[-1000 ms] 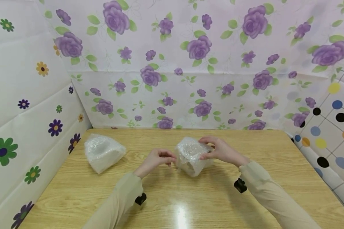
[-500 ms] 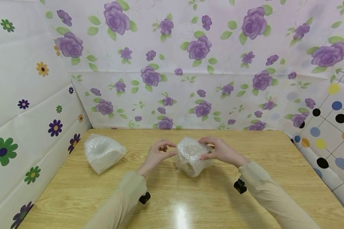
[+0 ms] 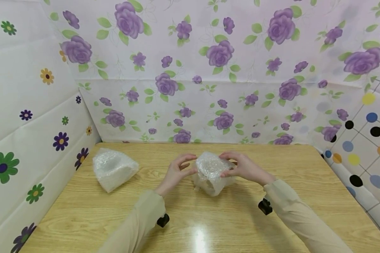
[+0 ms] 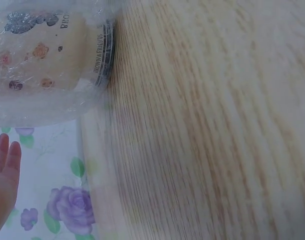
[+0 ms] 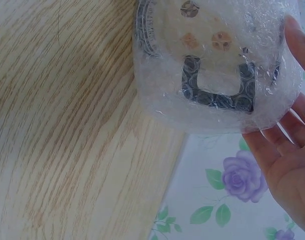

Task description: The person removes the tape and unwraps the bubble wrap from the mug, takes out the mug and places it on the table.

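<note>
A mug (image 5: 217,97) wrapped in bubble wrap (image 3: 211,168) is near the middle of the table. Through the wrap, the right wrist view shows its dark patterned handle and small flower-like prints; the left wrist view shows printed lettering and a dark band on the mug (image 4: 57,50). My right hand (image 3: 247,168) holds the bundle's right side, thumb toward the front and fingers at the back. On the other side, my left hand (image 3: 176,172) has its fingers spread and loosely bent, fingertips right at the wrap's left edge.
Another bubble-wrapped bundle (image 3: 114,167) lies at the back left of the wooden table (image 3: 183,225). A flowered cloth wall (image 3: 202,105) stands behind the table, with patterned sheets at both sides. Each wrist wears a small black camera (image 3: 163,220).
My left hand has moved up and slightly right along the bundle's left side, its fingers spreading from a pinched shape. The right hand and both bundles have stayed put.
</note>
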The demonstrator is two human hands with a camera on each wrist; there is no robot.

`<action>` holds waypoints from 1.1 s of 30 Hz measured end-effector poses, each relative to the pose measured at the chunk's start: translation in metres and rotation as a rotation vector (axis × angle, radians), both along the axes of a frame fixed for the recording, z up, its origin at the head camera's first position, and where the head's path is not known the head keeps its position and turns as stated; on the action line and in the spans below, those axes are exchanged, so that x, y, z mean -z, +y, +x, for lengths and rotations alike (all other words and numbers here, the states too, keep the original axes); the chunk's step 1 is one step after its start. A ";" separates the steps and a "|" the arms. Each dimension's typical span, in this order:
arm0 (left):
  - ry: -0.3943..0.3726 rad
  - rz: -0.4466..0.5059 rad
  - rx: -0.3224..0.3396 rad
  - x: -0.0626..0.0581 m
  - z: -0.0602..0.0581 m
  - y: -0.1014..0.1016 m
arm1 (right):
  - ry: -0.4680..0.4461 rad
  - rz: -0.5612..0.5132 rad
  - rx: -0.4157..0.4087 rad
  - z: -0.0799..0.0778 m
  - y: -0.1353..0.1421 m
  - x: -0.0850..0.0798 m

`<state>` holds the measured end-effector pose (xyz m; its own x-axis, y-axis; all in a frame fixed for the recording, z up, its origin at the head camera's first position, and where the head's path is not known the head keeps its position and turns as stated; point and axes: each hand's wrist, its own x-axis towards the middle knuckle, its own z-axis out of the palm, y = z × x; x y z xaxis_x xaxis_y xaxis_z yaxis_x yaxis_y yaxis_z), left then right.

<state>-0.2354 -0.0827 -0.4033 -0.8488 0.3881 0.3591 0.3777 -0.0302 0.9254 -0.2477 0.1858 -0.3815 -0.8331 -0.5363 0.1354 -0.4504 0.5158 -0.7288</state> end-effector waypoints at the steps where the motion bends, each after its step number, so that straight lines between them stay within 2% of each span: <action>1: -0.002 0.003 0.003 0.001 0.000 0.000 | -0.003 -0.001 0.002 0.000 0.000 0.000; 8: 0.006 0.031 0.025 0.007 -0.001 0.006 | -0.005 0.005 0.009 0.004 -0.002 -0.002; 15: 0.002 0.034 -0.020 0.011 0.000 0.012 | -0.016 0.001 0.000 0.025 -0.011 -0.029; 18: -0.002 0.031 -0.027 0.010 0.001 0.013 | -0.017 -0.003 0.000 0.026 -0.012 -0.031; 19: -0.001 0.029 -0.027 0.010 0.001 0.013 | -0.018 -0.006 0.000 0.026 -0.011 -0.030; 26: 0.011 0.001 -0.054 0.006 0.004 0.014 | -0.012 -0.040 0.020 0.003 0.001 0.005; 33: 0.009 -0.027 -0.083 0.002 0.007 0.014 | -0.042 -0.109 0.041 0.004 0.002 0.009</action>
<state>-0.2280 -0.0685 -0.4054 -0.8753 0.3262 0.3570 0.3859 0.0262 0.9222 -0.2436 0.1880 -0.3909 -0.8603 -0.4854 0.1557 -0.3986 0.4501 -0.7991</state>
